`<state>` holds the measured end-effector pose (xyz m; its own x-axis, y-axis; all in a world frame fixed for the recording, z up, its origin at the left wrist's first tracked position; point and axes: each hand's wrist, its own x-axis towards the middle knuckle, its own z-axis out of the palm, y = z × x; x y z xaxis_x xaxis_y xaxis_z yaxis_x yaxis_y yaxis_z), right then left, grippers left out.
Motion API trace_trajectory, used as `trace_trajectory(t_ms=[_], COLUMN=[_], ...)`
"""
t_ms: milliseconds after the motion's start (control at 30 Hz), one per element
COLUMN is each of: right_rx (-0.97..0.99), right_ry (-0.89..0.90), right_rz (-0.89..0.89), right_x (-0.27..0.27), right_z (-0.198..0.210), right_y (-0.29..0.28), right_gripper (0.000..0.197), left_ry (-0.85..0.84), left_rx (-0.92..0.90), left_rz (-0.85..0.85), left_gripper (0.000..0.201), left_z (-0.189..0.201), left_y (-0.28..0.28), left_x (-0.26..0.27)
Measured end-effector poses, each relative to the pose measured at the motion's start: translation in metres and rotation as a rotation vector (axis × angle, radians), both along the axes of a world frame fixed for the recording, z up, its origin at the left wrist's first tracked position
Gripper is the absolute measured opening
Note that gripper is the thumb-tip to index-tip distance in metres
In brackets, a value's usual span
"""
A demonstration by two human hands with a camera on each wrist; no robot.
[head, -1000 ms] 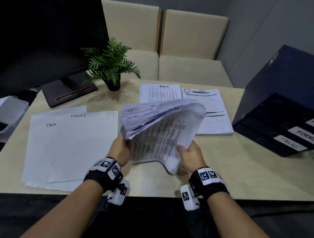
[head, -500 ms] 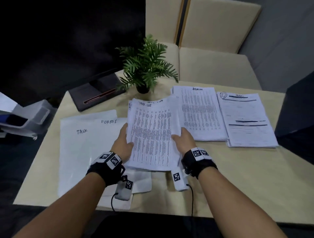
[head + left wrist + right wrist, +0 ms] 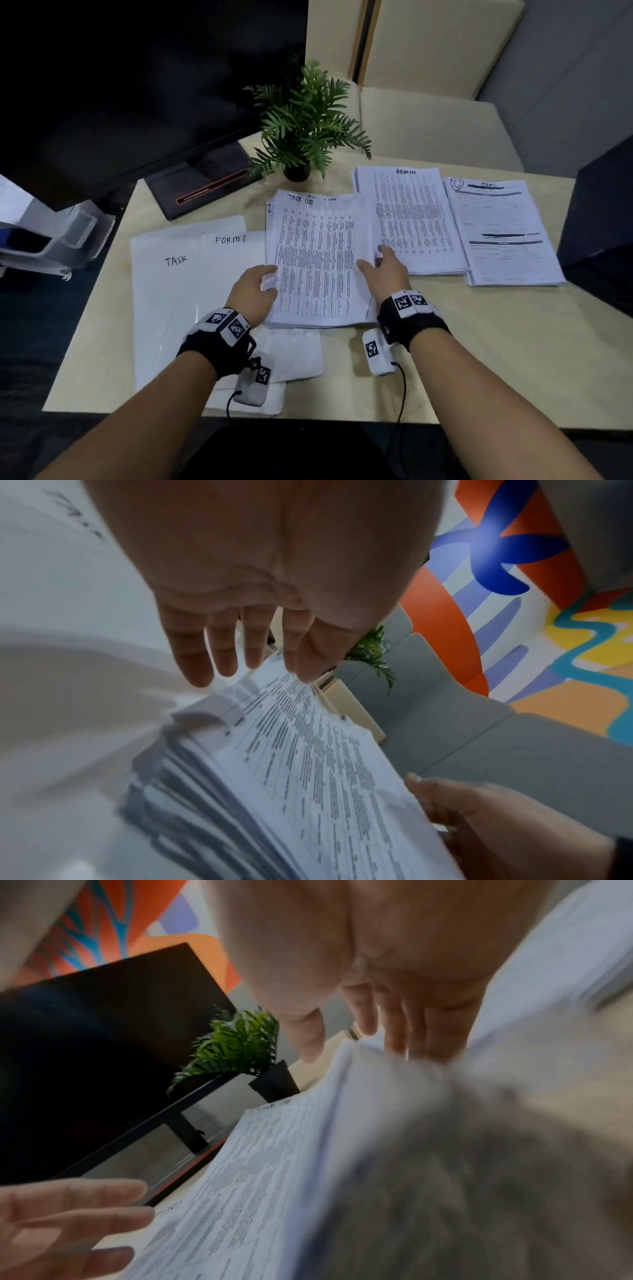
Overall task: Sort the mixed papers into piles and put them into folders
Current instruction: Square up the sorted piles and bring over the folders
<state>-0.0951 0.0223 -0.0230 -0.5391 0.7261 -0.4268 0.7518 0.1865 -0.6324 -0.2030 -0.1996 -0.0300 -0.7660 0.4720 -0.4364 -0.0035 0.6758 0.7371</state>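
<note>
A second ago both hands held the task-list stack [image 3: 318,260] bent and fanned in the air. It has since flattened and come down, and it now lies on the desk [image 3: 479,342] at 9 o'clock of the ADMIN pile [image 3: 411,219], touching the FORMS sheet [image 3: 229,267] on its other side. The left hand [image 3: 251,291] has loosened, its fingers [image 3: 222,647] straight and spread at the stack's 8 o'clock edge. The right hand [image 3: 385,274] has eased too, its fingers [image 3: 421,1026] straight against the 4 o'clock edge.
</note>
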Motion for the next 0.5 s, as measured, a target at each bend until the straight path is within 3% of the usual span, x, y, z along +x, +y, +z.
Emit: trace_trajectory(t_ms=[200, 333, 500], right_rx=[0.145, 0.088, -0.008], right_ry=[0.047, 0.077, -0.034], right_rz=[0.119, 0.29, 0.47], right_x=[0.023, 0.04, 0.052], right_z=[0.025, 0.029, 0.018], right_y=[-0.008, -0.032, -0.074], right_gripper=[0.036, 0.023, 0.019], left_ry=[0.086, 0.082, 0.064], left_rx=[-0.04, -0.106, -0.257], left_rz=[0.073, 0.153, 0.217], left_gripper=[0.039, 0.039, 0.041], left_z=[0.011, 0.015, 0.009], left_y=[-0.016, -0.04, -0.078], left_x=[0.014, 0.034, 0.046])
